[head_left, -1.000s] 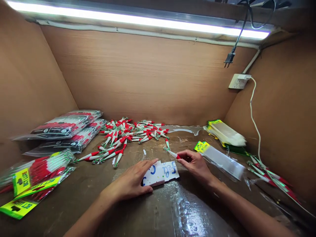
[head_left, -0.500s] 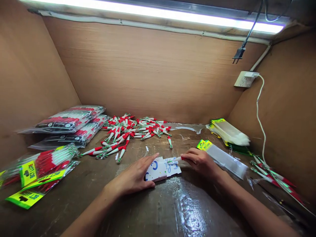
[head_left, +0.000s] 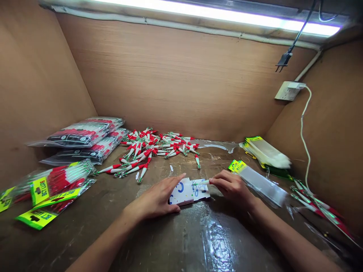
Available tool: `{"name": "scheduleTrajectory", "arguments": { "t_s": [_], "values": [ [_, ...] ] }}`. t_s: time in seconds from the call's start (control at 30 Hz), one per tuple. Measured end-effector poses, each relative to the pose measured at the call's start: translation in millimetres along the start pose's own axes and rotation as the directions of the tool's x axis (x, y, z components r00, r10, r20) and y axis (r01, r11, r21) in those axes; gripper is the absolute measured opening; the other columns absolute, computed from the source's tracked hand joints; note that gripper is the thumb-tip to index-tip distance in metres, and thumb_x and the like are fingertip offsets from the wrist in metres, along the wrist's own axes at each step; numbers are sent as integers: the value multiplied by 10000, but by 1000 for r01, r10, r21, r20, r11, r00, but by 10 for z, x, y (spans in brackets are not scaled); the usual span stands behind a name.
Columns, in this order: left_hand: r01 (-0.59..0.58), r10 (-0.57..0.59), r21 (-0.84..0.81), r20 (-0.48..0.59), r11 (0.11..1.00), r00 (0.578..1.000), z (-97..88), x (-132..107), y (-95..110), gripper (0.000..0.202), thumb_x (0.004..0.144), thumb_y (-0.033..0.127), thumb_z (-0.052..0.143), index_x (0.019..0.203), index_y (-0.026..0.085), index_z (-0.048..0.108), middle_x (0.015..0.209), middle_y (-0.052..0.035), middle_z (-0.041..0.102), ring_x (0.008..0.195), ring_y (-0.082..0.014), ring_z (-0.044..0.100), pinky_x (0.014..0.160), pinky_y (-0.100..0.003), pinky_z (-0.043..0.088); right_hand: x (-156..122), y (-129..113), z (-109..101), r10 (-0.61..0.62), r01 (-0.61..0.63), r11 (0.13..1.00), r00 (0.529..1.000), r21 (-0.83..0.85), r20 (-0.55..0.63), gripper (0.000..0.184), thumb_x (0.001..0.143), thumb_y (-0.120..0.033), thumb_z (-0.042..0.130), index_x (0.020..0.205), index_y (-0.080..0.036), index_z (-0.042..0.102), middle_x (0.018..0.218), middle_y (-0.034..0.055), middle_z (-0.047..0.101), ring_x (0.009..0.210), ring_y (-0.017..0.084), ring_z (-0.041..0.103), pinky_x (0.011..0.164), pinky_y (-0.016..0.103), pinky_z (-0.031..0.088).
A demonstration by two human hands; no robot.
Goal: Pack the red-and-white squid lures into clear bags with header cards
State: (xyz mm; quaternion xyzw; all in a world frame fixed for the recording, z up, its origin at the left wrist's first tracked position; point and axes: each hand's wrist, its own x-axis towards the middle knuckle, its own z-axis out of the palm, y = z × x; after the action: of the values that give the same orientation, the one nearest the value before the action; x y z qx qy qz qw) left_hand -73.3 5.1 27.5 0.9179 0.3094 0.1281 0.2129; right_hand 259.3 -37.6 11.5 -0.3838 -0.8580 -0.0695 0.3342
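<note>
My left hand (head_left: 160,196) is closed round the left end of a small white cardboard piece (head_left: 185,193) with blue handwritten letters, thumb along its near edge and fingers at the far side. It lies on the dark tabletop between my hands. In the fingers of my right hand (head_left: 233,186) is a slim squid jig (head_left: 203,182), its white part showing and its green hooked end pointing left over the cardboard. The rest of the jig is hidden by my fingers. Beyond my hands lies a loose heap of red and white squid jigs (head_left: 147,145).
Filled zip bags (head_left: 76,136) are stacked at the left, with yellow-labelled packs of jigs (head_left: 65,183) nearer me. Clear yellow-topped sleeves (head_left: 261,185) lie right, more sleeves (head_left: 266,151) behind. Several jigs (head_left: 317,207) and a white cable (head_left: 303,128) are far right; a black plug (head_left: 284,60) hangs above.
The whole view has shifted slightly, so things appear a little farther right. The jig in my right hand shows more of its white part over the cardboard. My left hand keeps its hold.
</note>
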Motion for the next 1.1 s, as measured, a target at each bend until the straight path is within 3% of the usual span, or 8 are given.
{"name": "scheduleTrajectory", "arguments": {
  "t_s": [0.2,0.27,0.33,0.4,0.47,0.57,0.67,1.1],
  "values": [
    [19,-19,-2,-11,1000,1000,9,-4,-39,1042,737,437,795,1562,376,162,1594,-59,336,1407,-316,396,1143,-483,333,-5,-159,-46,-6,6,1000,978,1,-209,307,893,-102,632,1130,-290,687,965,51,732,810,192,654,710,346,531],
    [32,-39,-54,-124,998,991,42,31,15,971,726,499,798,1538,334,291,1577,-80,364,1420,-342,360,1164,-526,284,27,-307,-34,74,-69,997,938,27,-339,310,859,-81,668,1087,-289,688,925,44,718,794,197,652,692,345,533],
    [55,-124,-257,-258,965,958,96,87,148,755,789,537,738,1449,282,475,1489,-107,484,1362,-348,427,1138,-545,314,78,-496,4,200,-167,980,874,112,-442,272,835,-82,697,1027,-275,681,886,44,693,780,206,649,676,350,537],
    [78,-276,-621,-229,780,933,169,146,340,505,910,515,612,1334,241,601,1277,-116,646,1153,-290,601,999,-480,467,132,-690,63,321,-244,944,827,220,-461,229,832,-97,705,981,-268,670,862,46,671,761,214,642,653,354,538],
    [70,-329,-898,-86,435,941,250,189,531,467,913,509,621,1264,202,650,1072,-111,706,967,-241,659,841,-389,533,173,-847,135,376,-263,917,824,301,-424,207,841,-109,697,967,-270,663,840,44,654,740,216,634,625,351,534],
    [-21,-320,-997,-44,75,946,354,211,707,372,895,428,690,1172,180,704,909,-72,690,849,-160,635,774,-277,499,193,-969,238,360,-227,907,855,354,-373,209,853,-101,677,969,-272,654,815,35,639,725,206,625,614,339,530],
    [-75,-335,-992,-38,-99,942,406,200,728,329,888,358,721,1163,178,716,849,-45,661,777,-112,598,790,-257,474,184,-985,302,340,-210,908,875,361,-345,210,856,-80,667,958,-260,641,808,30,630,725,191,617,620,327,525],
    [-96,-302,-979,-39,-178,952,431,168,696,328,931,303,671,1214,139,692,890,-78,654,828,-134,592,813,-282,458,147,-960,329,297,-190,927,898,323,-326,230,852,-22,651,972,-215,619,820,15,614,749,158,604,664,295,505]
  ]
}}
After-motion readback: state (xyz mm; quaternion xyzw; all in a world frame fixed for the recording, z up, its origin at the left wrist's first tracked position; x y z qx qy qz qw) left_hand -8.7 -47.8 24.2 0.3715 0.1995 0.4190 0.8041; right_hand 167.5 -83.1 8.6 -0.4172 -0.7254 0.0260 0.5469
